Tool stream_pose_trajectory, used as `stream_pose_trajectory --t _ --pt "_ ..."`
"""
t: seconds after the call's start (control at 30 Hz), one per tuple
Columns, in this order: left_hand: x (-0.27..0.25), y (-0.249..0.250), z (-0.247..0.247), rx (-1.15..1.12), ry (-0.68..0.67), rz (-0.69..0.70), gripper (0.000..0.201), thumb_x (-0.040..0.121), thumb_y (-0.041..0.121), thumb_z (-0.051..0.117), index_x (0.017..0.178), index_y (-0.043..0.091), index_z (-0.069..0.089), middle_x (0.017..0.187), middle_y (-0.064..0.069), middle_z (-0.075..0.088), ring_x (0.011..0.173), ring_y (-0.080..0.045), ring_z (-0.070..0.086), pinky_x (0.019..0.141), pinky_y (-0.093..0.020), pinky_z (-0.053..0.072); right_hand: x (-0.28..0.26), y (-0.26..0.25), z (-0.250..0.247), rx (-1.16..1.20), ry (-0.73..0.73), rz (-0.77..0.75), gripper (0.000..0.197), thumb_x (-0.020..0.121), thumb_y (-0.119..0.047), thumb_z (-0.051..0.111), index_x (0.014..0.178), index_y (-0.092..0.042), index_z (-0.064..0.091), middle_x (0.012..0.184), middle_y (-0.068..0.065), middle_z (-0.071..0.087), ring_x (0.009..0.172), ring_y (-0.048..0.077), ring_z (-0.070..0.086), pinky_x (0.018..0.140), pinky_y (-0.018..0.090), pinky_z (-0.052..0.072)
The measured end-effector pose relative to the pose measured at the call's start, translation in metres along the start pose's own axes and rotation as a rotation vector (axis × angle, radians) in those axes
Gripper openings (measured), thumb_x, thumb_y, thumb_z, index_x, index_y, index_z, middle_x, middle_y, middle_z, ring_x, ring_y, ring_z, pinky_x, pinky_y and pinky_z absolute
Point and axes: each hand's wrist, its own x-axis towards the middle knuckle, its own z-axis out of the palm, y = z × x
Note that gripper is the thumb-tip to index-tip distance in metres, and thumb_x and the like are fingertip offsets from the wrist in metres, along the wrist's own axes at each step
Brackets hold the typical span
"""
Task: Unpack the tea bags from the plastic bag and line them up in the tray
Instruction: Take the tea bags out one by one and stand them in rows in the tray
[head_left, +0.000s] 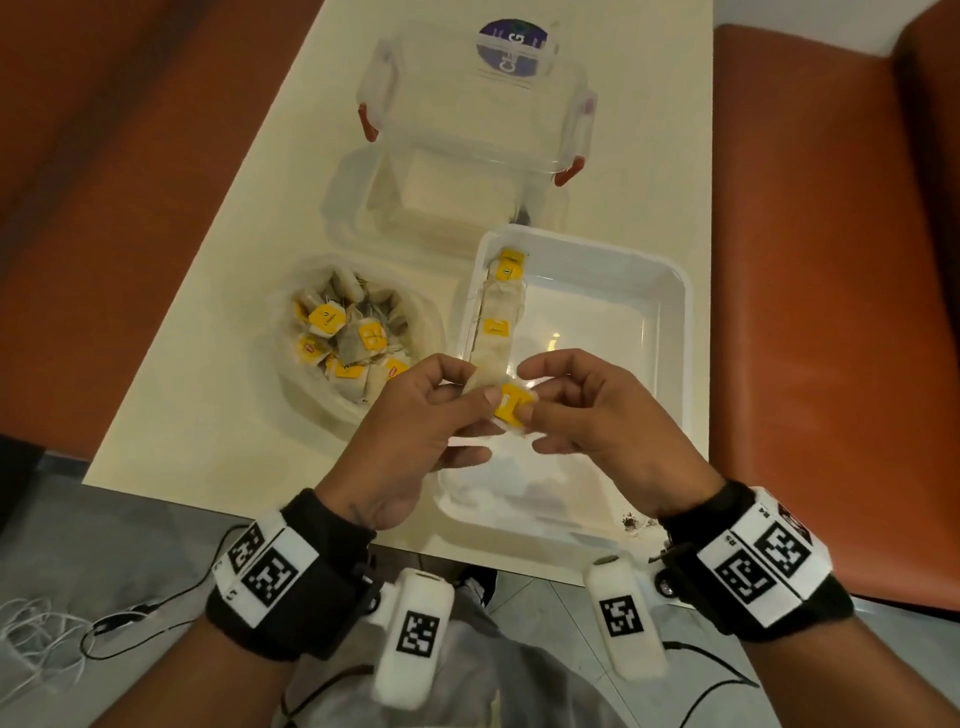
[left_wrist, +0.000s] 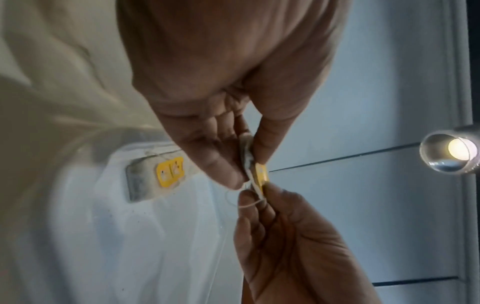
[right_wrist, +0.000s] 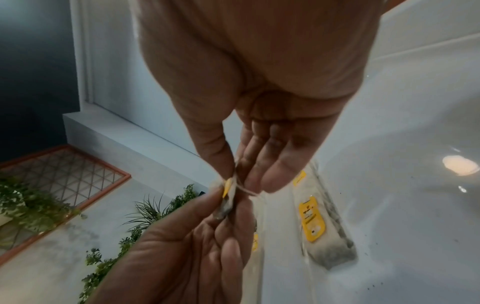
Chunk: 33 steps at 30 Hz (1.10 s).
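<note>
Cream table (head_left: 223, 218) carries the plastic bag (head_left: 311, 410) of tea bags left of the grip. Left hand (head_left: 415, 415) and right hand (head_left: 597, 410) pinch one tea bag (head_left: 511, 405) above the tray (head_left: 670, 332); only the wrist views show its string (left_wrist: 250, 202).

Head view: looked down and forward from above the table (head_left: 249, 218), taking in both hands and the white tray (head_left: 670, 291).
Left wrist view: sat very close behind the left hand (left_wrist: 228, 82), facing along its fingers.
Right wrist view: sat equally close behind the right hand (right_wrist: 259, 72), facing along its fingers.
Shared: all three showed the pinched tea bag (head_left: 511, 402) and the row of tea bags (right_wrist: 319, 222) in the tray.
</note>
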Motion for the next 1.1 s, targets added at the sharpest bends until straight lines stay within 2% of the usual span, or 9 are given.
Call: stream_pose_trajectory --t 0.13,0.23,0.33,0.43,0.53,0.7,0.8,0.97,1.1 --pt "-0.005 -0.009 -0.008 0.126 0.017 0.047 0.029 0.085 0.01 0.075 0.106 0.02 0.057 0.099 -0.001 0.077 0.088 -0.012 0.072 0.065 -0.029 0.057 0.006 -0.001 -0.005 -0.109 0.069 -0.063 0.012 0.089 -0.009 0.072 0.096 -0.02 0.074 0.087 0.002 0.072 0.082 0.015 0.068 0.072 0.03 0.056" --pt "-0.009 -0.013 -0.021 0.27 0.028 0.168 0.046 0.078 0.011 0.082 0.114 0.029 0.059 0.11 0.006 0.073 0.089 -0.007 0.069 0.077 -0.028 0.057 0.005 -0.01 -0.006 -0.339 -0.043 -0.125 0.019 0.091 -0.007 0.069 0.097 -0.023 0.076 0.093 0.006 0.072 0.075 0.016 0.063 0.069 0.03 0.054" --pt "-0.014 -0.014 -0.024 0.396 -0.076 0.224 0.058 0.075 0.017 0.085 0.122 0.035 0.057 0.111 0.011 0.073 0.102 -0.002 0.066 0.086 -0.027 0.054 0.002 -0.017 0.0 -0.376 -0.145 -0.15 0.025 0.086 -0.004 0.074 0.104 -0.021 0.072 0.087 0.008 0.07 0.069 0.018 0.06 0.064 0.029 0.052" --pt "-0.013 -0.014 -0.019 0.406 -0.099 0.245 0.047 0.076 0.014 0.084 0.115 0.03 0.063 0.086 0.004 0.076 0.087 -0.005 0.069 0.08 -0.028 0.048 0.002 -0.018 0.001 -0.283 -0.153 -0.14 0.032 0.083 -0.003 0.078 0.108 -0.019 0.065 0.085 0.011 0.072 0.071 0.022 0.061 0.063 0.03 0.051" --pt "-0.009 -0.017 -0.02 0.338 -0.078 0.249 0.038 0.074 0.019 0.081 0.108 0.028 0.066 0.074 -0.01 0.069 0.069 -0.016 0.06 0.07 -0.034 0.048 0.004 -0.013 0.001 -0.22 -0.167 -0.085 0.038 0.082 -0.004 0.079 0.112 -0.019 0.062 0.091 0.018 0.072 0.075 0.024 0.061 0.066 0.034 0.051" --pt "-0.008 -0.018 -0.032 0.451 -0.024 0.208 0.05 0.072 0.023 0.087 0.112 0.036 0.059 0.085 0.009 0.074 0.065 -0.005 0.063 0.068 -0.028 0.052 0.012 0.003 0.001 -0.378 -0.066 -0.087 0.033 0.082 -0.008 0.08 0.104 -0.026 0.061 0.081 0.006 0.074 0.071 0.021 0.065 0.074 0.04 0.053" --pt "-0.01 -0.013 -0.049 0.457 0.065 0.211 0.042 0.073 0.025 0.085 0.107 0.035 0.062 0.087 0.01 0.074 0.06 -0.005 0.06 0.062 -0.029 0.049 0.02 0.013 0.01 -0.643 -0.126 -0.052 0.033 0.081 -0.021 0.082 0.103 -0.029 0.059 0.085 -0.003 0.074 0.078 0.014 0.069 0.083 0.037 0.055" --pt "-0.014 -0.004 -0.076 0.432 0.122 0.242 0.027 0.078 0.02 0.081 0.099 0.03 0.067 0.082 0.002 0.073 0.062 -0.023 0.054 0.05 -0.022 0.044 0.046 0.013 0.022 -0.868 -0.156 -0.019 0.03 0.083 -0.024 0.078 0.101 -0.031 0.056 0.09 -0.011 0.067 0.08 0.01 0.062 0.071 0.023 0.044" --pt "-0.012 0.0 -0.09 0.441 0.169 0.261 0.021 0.078 0.026 0.08 0.096 0.032 0.069 0.08 0.001 0.07 0.063 -0.023 0.053 0.049 -0.018 0.041 0.063 0.008 0.019 -0.944 -0.143 0.003 0.03 0.082 -0.023 0.078 0.101 -0.029 0.055 0.095 -0.006 0.069 0.078 0.012 0.061 0.065 0.023 0.044"
